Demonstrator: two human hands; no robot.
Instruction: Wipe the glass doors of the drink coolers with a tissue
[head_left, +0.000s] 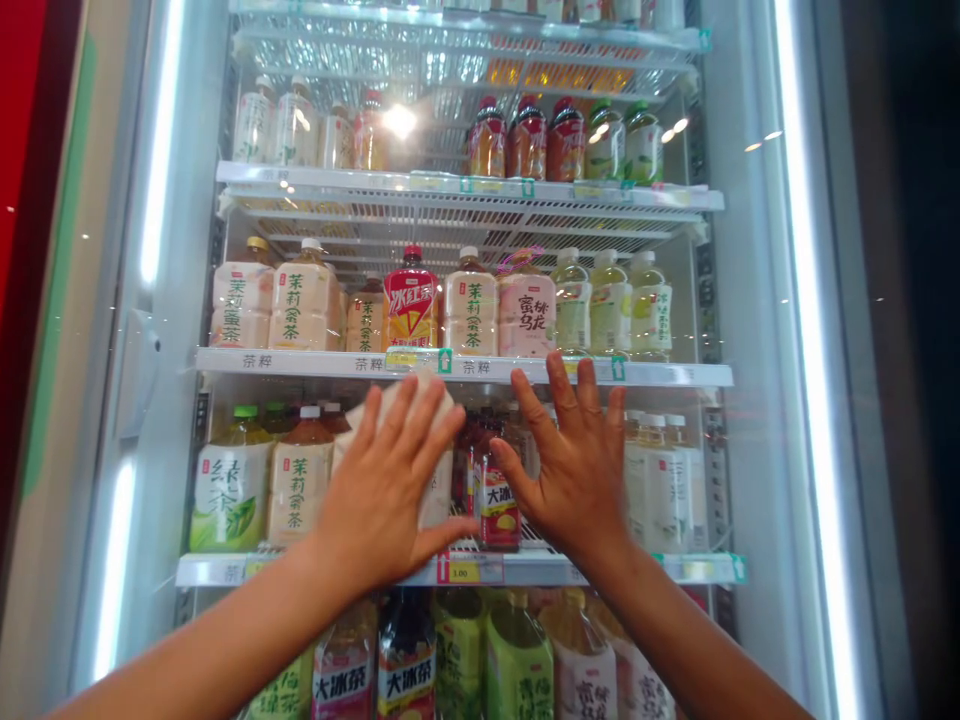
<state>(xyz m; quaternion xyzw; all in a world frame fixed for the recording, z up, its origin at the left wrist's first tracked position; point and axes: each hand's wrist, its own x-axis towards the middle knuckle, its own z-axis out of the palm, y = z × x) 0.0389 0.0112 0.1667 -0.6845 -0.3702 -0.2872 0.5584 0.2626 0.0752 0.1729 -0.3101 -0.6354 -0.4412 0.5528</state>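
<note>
Our left hand is spread flat near the centre of the frame, its palm over a pale, thin cloth or sheet of tissue; the fingers are splayed rather than curled, so we pin the sheet without clenching it. Our right hand, just right of centre, is likewise splayed and grasps nothing, its fingertips overlapping the white shelf edge in the middle of the frame. Both palms face a clear glass door, where we see small lights reflected, and they seem to rest on it, though we cannot tell the exact contact of every finger. The sheet shows around and above the left fingers, at the centre of the frame. Behind the glass, between our hands, stands a small dark bottle with a red label. Above them we see a red-capped bottle with a red and yellow label and, to its right, a bottle with a pink label. At the lower left stands a green-capped bottle with a white and green label. Bright white light strips run down the left and right of the frame.
</note>
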